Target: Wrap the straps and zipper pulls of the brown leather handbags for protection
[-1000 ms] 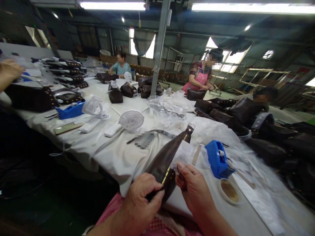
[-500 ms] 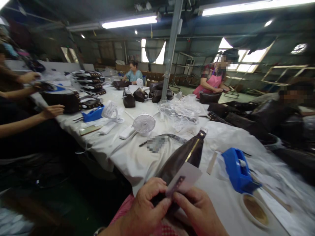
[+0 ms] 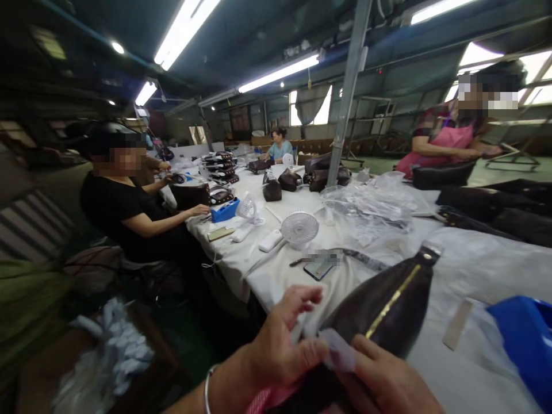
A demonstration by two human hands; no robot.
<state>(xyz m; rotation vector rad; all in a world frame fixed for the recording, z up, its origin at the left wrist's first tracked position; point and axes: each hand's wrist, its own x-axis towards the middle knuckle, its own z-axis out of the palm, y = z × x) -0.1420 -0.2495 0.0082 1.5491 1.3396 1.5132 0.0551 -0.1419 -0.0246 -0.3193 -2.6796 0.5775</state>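
Observation:
A dark brown leather bag (image 3: 383,305) with a gold zipper lies tilted on the white-covered table in front of me. My right hand (image 3: 388,374) pinches a small whitish, see-through sheet (image 3: 338,349) above the bag's near end; the sheet is blurred and looks folded. My left hand (image 3: 288,333) has its fingers raised and apart, with the thumb tip close to the sheet's left edge; whether they touch is unclear. The near end of the bag disappears behind my hands.
A blue tape dispenser (image 3: 524,345) stands at the right, near a flat strip (image 3: 457,325). Beyond my hands lie a phone (image 3: 319,269) and a white fan (image 3: 299,227). A metal post (image 3: 348,95) rises past the table. A co-worker (image 3: 129,195) sits left; a box (image 3: 159,339) holds white scraps.
The view has swung left. My left hand has loosened from the sheet and its fingers have spread. The sheet, flat and upright before, now looks folded in my right hand.

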